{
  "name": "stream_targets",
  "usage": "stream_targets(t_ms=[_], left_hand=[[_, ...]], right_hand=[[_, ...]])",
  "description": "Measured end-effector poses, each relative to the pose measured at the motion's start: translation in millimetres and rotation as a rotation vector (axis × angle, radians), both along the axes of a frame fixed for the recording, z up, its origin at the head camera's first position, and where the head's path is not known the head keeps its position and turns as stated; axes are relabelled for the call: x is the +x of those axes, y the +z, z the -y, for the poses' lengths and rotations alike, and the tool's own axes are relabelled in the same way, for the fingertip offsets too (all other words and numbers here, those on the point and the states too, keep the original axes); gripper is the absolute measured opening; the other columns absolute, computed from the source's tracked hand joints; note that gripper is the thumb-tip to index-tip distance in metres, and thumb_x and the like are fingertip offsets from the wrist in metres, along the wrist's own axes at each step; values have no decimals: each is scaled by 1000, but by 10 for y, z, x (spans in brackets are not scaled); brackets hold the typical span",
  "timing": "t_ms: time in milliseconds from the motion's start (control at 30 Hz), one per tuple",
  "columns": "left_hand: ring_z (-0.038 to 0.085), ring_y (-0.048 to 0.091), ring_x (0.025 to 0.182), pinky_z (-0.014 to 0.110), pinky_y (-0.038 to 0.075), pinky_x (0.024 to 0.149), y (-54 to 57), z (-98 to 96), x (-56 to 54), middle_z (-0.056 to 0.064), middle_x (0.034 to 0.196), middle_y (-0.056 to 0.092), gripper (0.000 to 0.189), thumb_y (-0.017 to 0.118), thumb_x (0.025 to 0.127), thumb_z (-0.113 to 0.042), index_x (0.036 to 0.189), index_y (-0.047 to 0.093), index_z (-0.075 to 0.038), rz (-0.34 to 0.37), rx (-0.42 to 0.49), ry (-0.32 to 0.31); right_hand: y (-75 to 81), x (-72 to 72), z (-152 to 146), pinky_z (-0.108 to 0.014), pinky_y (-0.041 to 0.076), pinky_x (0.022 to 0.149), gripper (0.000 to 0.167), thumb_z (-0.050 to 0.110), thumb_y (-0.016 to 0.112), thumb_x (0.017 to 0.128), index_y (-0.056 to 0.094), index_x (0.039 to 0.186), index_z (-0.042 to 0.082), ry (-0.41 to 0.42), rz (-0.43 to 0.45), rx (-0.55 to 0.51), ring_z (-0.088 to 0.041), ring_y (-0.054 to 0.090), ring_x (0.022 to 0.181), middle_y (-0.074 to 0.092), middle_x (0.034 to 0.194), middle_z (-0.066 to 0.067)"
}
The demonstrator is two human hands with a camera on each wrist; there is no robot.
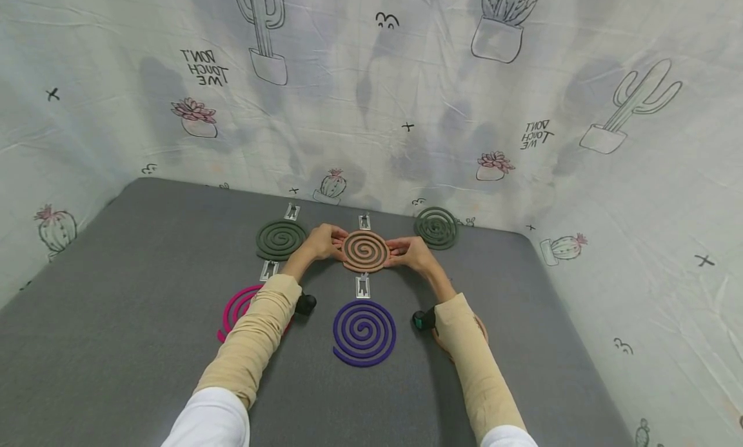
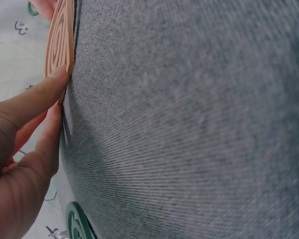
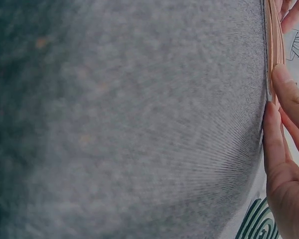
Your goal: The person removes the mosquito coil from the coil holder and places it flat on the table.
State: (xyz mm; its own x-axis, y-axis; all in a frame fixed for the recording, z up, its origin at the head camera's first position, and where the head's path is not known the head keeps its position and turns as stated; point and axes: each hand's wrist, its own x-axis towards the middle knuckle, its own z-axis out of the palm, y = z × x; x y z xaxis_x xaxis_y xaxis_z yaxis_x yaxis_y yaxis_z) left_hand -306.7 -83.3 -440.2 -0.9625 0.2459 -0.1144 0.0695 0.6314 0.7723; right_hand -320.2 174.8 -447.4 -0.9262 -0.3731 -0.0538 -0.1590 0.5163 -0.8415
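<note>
A tan mosquito coil lies flat at the far middle of the grey table, between both hands. My left hand pinches its left edge; in the left wrist view the thumb presses on the rim with the fingers lower at the side. On the opposite edge my right hand pinches likewise, its thumb on the rim. Small metal coil stands lie just behind and in front of this coil.
Dark green coils lie left and right of the hands. Nearer are a purple coil and a pink coil, partly under the left sleeve. The right sleeve covers most of another tan round piece. A printed cloth hangs behind.
</note>
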Motion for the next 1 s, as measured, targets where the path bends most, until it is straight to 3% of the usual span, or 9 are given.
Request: stream_targets(t_ms=[300, 667, 1000], left_hand=[[42, 66, 135, 47, 55, 118, 0, 21, -24, 30, 142, 69, 59, 87, 91, 4, 144, 63, 14, -7, -26, -24], [42, 69, 130, 46, 58, 114, 30, 24, -55, 30, 138, 70, 58, 86, 91, 5, 143, 63, 15, -36, -51, -64], [41, 68, 131, 44, 58, 114, 32, 15, -75, 30, 141, 69, 56, 85, 92, 4, 143, 63, 14, -7, -63, -66]], right_hand=[[-5, -46, -45, -11, 55, 75, 47, -16, 81, 90, 66, 135, -20, 41, 20, -17, 2, 67, 83, 74, 125, -36], [36, -99, -64, -13, 58, 80, 50, -15, 84, 88, 67, 135, -19, 68, 12, 26, 1, 69, 87, 75, 125, -34], [12, -119, -65, -12, 54, 76, 51, -15, 84, 88, 67, 136, -18, 58, 51, 18, 1, 64, 80, 79, 118, -30]])
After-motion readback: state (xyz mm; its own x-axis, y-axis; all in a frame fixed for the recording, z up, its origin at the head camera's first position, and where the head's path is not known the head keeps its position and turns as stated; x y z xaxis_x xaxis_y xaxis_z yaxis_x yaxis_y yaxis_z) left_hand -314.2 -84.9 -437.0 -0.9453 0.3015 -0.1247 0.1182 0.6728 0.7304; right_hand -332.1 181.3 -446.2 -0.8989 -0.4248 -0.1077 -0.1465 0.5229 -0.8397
